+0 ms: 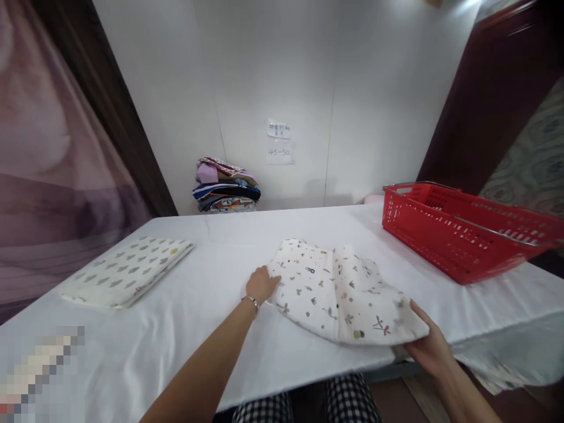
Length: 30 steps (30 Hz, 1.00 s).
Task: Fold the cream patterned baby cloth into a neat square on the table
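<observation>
A white cloth (317, 288) printed with small plants and other little motifs lies on the table in front of me, with a seam down its middle and a curved near edge. At its left edge my left hand (262, 285) is closed on the fabric, a bracelet on the wrist. My right hand (429, 346) grips the cloth's right corner, thumb on top and fingers underneath, just past the table's front edge. That corner is lifted a little, and the fabric there is rumpled.
A folded white cloth with a grey leaf-like print (136, 270) lies at the left. The red plastic basket (440, 235) with metal handles stands at the right. Folded fabrics (227, 188) are piled behind the table's back edge. Paper labels (280, 143) hang on the wall.
</observation>
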### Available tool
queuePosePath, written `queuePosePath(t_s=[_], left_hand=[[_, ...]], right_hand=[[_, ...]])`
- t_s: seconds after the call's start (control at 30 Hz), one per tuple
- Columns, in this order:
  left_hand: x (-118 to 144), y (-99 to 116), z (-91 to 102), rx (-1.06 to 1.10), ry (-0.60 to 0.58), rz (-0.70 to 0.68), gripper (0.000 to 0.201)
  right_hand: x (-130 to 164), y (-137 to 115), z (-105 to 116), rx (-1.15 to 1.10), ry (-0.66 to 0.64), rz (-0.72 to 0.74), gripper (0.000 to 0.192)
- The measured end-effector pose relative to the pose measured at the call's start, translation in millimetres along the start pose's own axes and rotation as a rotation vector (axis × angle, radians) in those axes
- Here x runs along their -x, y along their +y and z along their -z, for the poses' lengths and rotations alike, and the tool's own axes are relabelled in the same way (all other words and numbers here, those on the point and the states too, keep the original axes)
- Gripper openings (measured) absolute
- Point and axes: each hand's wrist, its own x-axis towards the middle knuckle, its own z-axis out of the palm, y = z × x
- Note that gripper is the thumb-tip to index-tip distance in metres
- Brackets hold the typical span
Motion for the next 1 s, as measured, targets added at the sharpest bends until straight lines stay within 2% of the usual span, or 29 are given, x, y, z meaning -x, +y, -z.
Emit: queuePosePath(t_s=[0.07, 0.13, 0.2, 0.33, 0.4, 0.43, 0.47, 0.5, 0.57, 0.6, 0.67, 0.73, 0.83, 0.9, 1.0], left_hand=[[-4, 0, -1.4, 0.02, -0.038, 0.026, 0.041], [-10, 4, 9.6, 0.058, 0.019, 0.014, 0.034], [-17, 11, 35.7, 0.095, 0.177, -0.024, 0.032], [-25, 15, 106.4, 0.201, 0.573, -0.04, 0.032], [-20, 5, 127.7, 0.228, 0.719, -0.034, 0.036], [-14, -3, 131.2, 0.215, 0.733, -0.02, 0.038], [-8, -14, 129.9, 0.183, 0.691, 0.003, 0.04], [-1, -28, 124.4, 0.136, 0.596, 0.036, 0.041], [10, -60, 106.0, 0.031, 0.296, 0.099, 0.041], [14, -76, 95.7, -0.002, 0.182, 0.128, 0.042], [17, -102, 77.9, -0.021, 0.08, 0.188, 0.046], [11, -115, 66.7, -0.035, 0.098, 0.181, 0.049], [-13, -105, 57.9, -0.083, 0.192, 0.039, 0.047], [-35, -86, 51.7, -0.126, 0.223, -0.085, 0.044], [-72, -56, 37.5, -0.215, 0.195, -0.233, 0.042]], right_hand=[[-5, -7, -8, 0.064, -0.032, -0.039, 0.023], [-12, -20, -21, 0.133, -0.076, -0.024, 0.026], [-25, -38, -39, 0.195, -0.124, 0.079, 0.036], [-59, -73, -77, 0.325, -0.166, 0.402, 0.049], [-77, -79, -89, 0.387, -0.177, 0.479, 0.052], [-84, -77, -92, 0.415, -0.189, 0.472, 0.052], [-91, -72, -93, 0.444, -0.205, 0.434, 0.052], [-96, -65, -92, 0.481, -0.221, 0.372, 0.052], [-104, -50, -86, 0.599, -0.205, 0.24, 0.049], [-108, -42, -83, 0.685, -0.177, 0.201, 0.046], [-115, -31, -77, 0.883, -0.128, 0.199, 0.038], [-126, -25, -77, 1.059, -0.127, 0.259, 0.029], [-152, -23, -88, 1.25, -0.139, 0.325, 0.026], [-176, -22, -100, 1.375, -0.088, 0.344, 0.029], [-212, -19, -121, 1.516, -0.011, 0.339, 0.035]])
